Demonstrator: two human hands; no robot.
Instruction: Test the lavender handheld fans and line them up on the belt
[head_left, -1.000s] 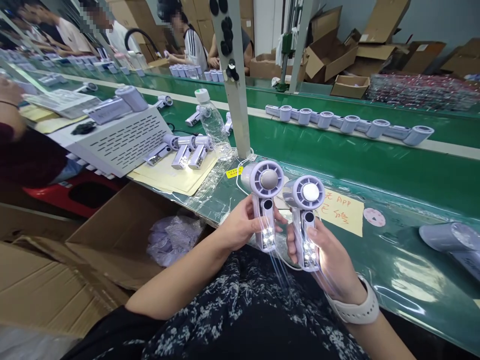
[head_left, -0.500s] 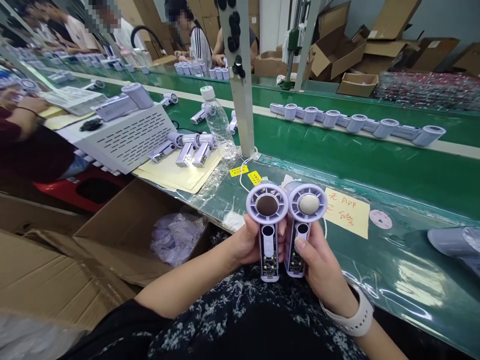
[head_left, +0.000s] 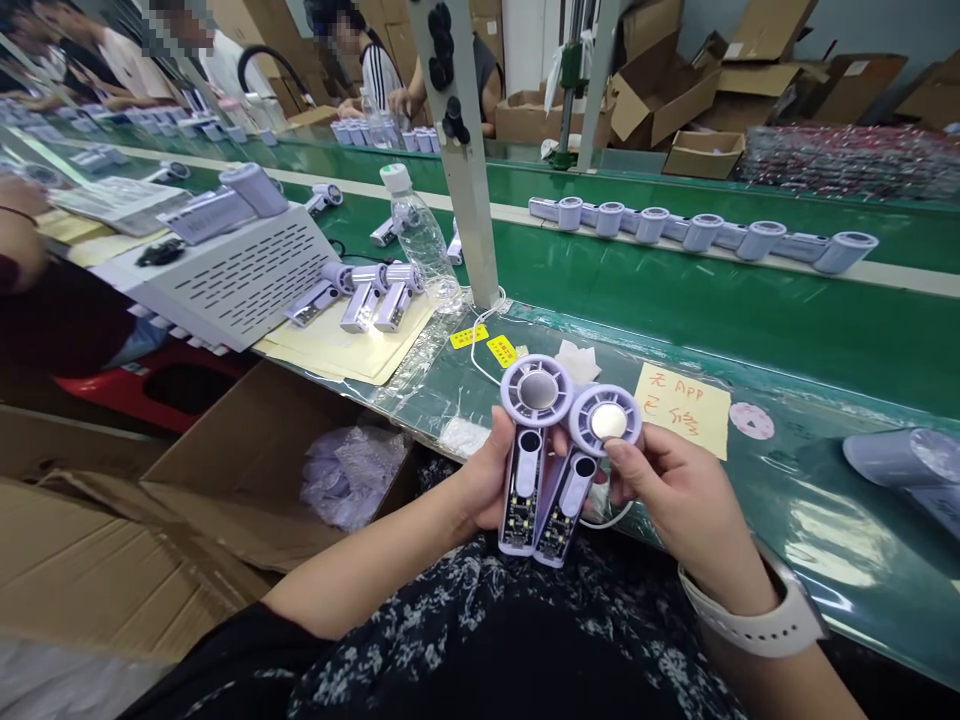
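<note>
Two lavender handheld fans, a left fan [head_left: 528, 465] and a right fan [head_left: 576, 488], are held side by side above my lap. Both have round grilled heads and exposed circuit boards low on the handles. My left hand [head_left: 484, 482] is closed around the left fan, thumb along its side; its other fingers are mostly hidden behind the fans. My right hand [head_left: 686, 490] grips the right fan by its head, thumb on the front near the silver centre disc. The right fan leans, and the two handles meet at their bottom ends.
Three fans [head_left: 364, 300] lie on yellow paper [head_left: 352, 365] at the left, near a plastic bottle [head_left: 420, 235] and a slotted metal box [head_left: 247, 270]. A metal post [head_left: 469, 190] rises from the bench edge. More fans [head_left: 701, 232] line the green belt. A cardboard box [head_left: 217, 450] stands below.
My right hand has shifted from the right fan's handle up to its head. That fan has tilted, its handle swinging left against the other. The view has moved slightly right.
</note>
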